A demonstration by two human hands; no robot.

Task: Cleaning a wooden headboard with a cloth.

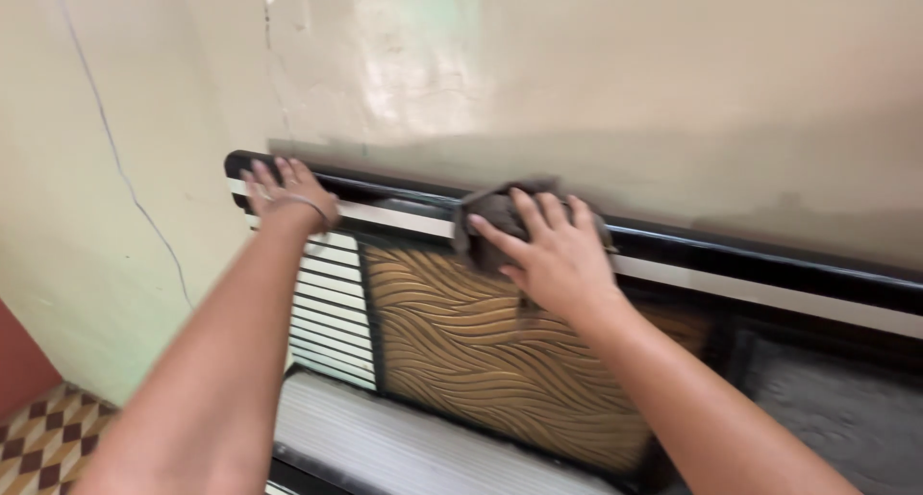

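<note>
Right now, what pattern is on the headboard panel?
Panel: golden-brown wavy lines; head view.
</note>
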